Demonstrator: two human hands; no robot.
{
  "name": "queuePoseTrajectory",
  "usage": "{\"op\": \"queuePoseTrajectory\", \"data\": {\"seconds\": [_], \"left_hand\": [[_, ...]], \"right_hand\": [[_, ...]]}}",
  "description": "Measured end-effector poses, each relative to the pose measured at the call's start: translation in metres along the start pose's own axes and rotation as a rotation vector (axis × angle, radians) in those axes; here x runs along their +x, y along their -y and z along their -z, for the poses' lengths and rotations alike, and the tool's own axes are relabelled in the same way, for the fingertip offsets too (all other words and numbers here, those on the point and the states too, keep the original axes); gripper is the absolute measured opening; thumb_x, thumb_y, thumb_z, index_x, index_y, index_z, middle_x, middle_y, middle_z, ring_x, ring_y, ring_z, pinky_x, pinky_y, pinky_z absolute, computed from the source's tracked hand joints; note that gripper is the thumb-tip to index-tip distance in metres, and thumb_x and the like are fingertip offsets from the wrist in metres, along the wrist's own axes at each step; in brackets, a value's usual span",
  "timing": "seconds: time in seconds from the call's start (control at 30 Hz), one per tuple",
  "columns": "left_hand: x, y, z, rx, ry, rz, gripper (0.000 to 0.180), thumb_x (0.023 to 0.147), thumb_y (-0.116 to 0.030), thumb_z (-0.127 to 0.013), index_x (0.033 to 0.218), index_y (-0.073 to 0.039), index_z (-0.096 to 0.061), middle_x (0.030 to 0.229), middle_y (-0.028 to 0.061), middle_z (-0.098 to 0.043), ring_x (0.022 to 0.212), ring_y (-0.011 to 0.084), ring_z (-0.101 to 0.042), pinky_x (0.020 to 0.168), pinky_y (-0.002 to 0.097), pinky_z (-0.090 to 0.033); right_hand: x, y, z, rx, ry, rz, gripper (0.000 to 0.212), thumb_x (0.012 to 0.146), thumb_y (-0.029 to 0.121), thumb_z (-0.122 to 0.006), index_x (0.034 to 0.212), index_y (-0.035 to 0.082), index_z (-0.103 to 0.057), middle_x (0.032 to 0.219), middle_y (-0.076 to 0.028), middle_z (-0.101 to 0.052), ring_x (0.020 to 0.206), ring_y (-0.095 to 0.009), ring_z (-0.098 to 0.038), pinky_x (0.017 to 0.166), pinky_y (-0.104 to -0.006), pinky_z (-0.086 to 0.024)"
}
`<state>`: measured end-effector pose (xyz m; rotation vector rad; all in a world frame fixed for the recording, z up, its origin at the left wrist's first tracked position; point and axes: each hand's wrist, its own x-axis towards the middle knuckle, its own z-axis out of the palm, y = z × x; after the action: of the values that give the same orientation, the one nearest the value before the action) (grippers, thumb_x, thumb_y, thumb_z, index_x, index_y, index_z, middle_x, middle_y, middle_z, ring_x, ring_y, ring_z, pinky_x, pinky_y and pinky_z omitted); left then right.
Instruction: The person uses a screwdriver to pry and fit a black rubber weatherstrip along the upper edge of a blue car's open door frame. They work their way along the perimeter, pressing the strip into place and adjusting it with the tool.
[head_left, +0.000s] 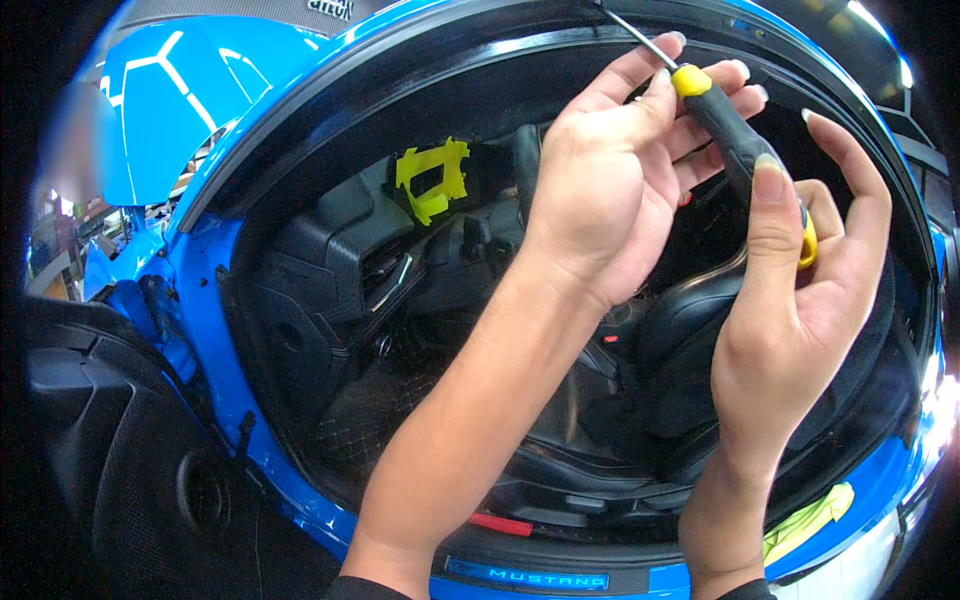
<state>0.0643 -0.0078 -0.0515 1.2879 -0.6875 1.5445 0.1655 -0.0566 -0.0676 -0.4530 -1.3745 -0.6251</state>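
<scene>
A screwdriver (730, 122) with a black and yellow handle is held slantwise at the top of a blue car's door opening. Its thin metal shaft points up and left to the black trim (560, 28) along the upper door frame. Whether the tip is seated in anything is too small to tell. My left hand (610, 185) guides the shaft between thumb and forefinger, just ahead of the yellow collar, with its other fingers behind the handle. Around the handle's lower end, my right hand (785, 290) grips with the thumb on top; its forefinger is raised.
Inside are a black seat (690, 330) and a dashboard with yellow-green tape (455, 158). A red strip (502, 524) lies by the sill, a yellow-green cloth (810, 522) at its right. The open door (120, 420) stands left; a blurred person is beyond.
</scene>
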Motion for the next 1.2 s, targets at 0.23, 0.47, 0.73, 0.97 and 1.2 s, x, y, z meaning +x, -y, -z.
{"op": "queuePoseTrajectory", "data": {"seconds": [0.23, 0.47, 0.73, 0.97, 1.2], "left_hand": [[0.001, -0.013, -0.01, 0.171, -0.05, 0.117, 0.027, 0.104, -0.031, -0.059, 0.111, -0.005, -0.059, 0.096, 0.0062, -0.066, 0.086, 0.0156, -0.066, 0.081, 0.0324, -0.056], [0.002, 0.007, -0.023, 0.093, -0.179, -0.051, 0.032, 0.105, -0.014, -0.053, 0.133, 0.001, -0.047, 0.108, 0.0145, -0.063, 0.105, 0.0267, -0.067, 0.099, 0.0419, -0.055], [0.009, 0.017, 0.002, -0.214, 0.063, -0.106, 0.037, 0.106, -0.011, -0.044, 0.142, -0.003, -0.037, 0.124, 0.0208, -0.057, 0.12, 0.0316, -0.06, 0.108, 0.0461, -0.049], [0.011, 0.002, 0.001, 0.001, -0.089, 0.162, 0.041, 0.104, -0.047, -0.053, 0.11, -0.008, -0.065, 0.104, 0.008, -0.067, 0.091, 0.0178, -0.065, 0.078, 0.0328, -0.051], [0.01, 0.013, 0.015, 0.081, -0.003, 0.069, 0.033, 0.105, -0.032, -0.056, 0.125, -0.006, -0.059, 0.109, 0.0119, -0.07, 0.104, 0.0226, -0.068, 0.093, 0.0372, -0.052]], "right_hand": [[0.002, -0.008, 0.01, -0.351, 0.124, 0.157, 0.041, 0.098, 0.008, -0.063, 0.137, 0.006, -0.054, 0.088, -0.002, -0.049, 0.077, -0.008, -0.044, 0.068, -0.0221, -0.039], [0.004, -0.004, 0.008, 0.02, 0.132, -0.105, 0.037, 0.101, 0.02, -0.062, 0.135, 0.006, -0.056, 0.089, -0.003, -0.055, 0.074, -0.006, -0.051, 0.061, -0.0175, -0.038], [0.013, -0.002, 0.011, 0.093, 0.101, -0.225, 0.033, 0.104, 0.028, -0.06, 0.127, 0.005, -0.058, 0.08, 0.001, -0.056, 0.065, -0.003, -0.048, 0.057, -0.015, -0.033], [0.015, -0.003, 0.007, -0.341, 0.081, 0.42, 0.055, 0.09, 0.012, -0.076, 0.138, 0.004, -0.052, 0.102, -0.006, -0.052, 0.089, -0.011, -0.05, 0.07, -0.024, -0.043], [0.015, 0.0, 0.008, 0.038, 0.104, -0.098, 0.045, 0.103, 0.02, -0.062, 0.141, 0.001, -0.048, 0.089, -0.003, -0.057, 0.068, -0.007, -0.047, 0.062, -0.0208, -0.037]]}}
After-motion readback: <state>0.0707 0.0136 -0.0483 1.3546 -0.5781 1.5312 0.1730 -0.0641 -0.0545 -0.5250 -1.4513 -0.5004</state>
